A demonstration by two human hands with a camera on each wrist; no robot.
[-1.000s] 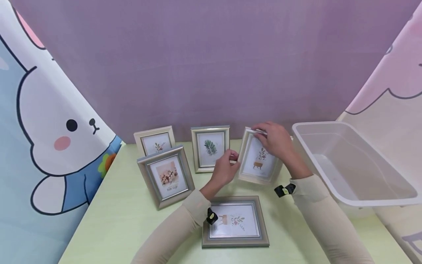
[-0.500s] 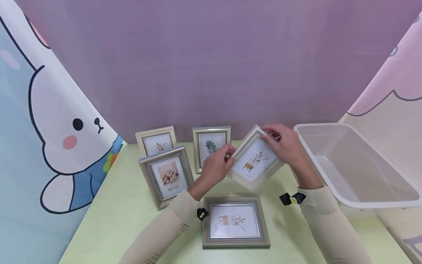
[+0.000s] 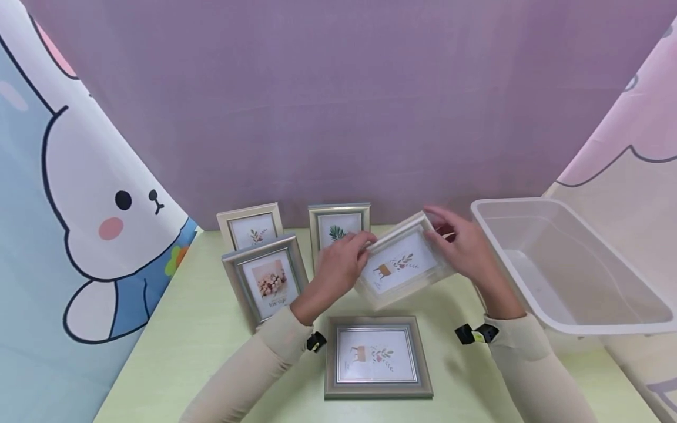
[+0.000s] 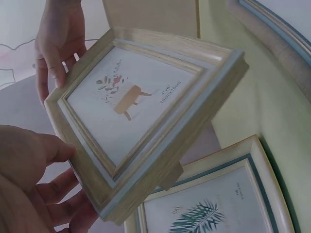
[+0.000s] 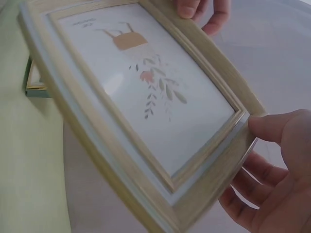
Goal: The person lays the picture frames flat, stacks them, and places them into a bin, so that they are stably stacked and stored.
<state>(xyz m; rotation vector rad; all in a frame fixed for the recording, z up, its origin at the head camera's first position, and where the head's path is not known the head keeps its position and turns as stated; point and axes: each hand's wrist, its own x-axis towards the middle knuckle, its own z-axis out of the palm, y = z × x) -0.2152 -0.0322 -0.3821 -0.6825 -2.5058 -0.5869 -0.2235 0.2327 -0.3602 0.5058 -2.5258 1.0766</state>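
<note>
A light wood-toned picture frame (image 3: 400,262), with a print of a small brown stool and leafy sprigs, is tilted in both hands above the table. My left hand (image 3: 338,262) pinches its left side; in the left wrist view that thumb (image 4: 60,148) lies on the front and the fingers curl behind. My right hand (image 3: 462,244) grips the right end, its thumb (image 5: 267,127) on the front border in the right wrist view. Behind the left hand stands a frame with a green leaf print (image 3: 337,226), partly hidden. Below lies a flat, greyish-brown frame (image 3: 378,388).
On the left stand a frame with a flower photo (image 3: 272,282) and, overlapped by it, a cream frame (image 3: 224,226). A white plastic tub (image 3: 571,264) is at the right. The pale green table (image 3: 174,358) meets a purple backdrop (image 3: 338,106).
The held picture frame has turned clockwise from nearly upright to a sideways tilt. My left hand has moved left with it, and my right hand has moved slightly right and lower.
</note>
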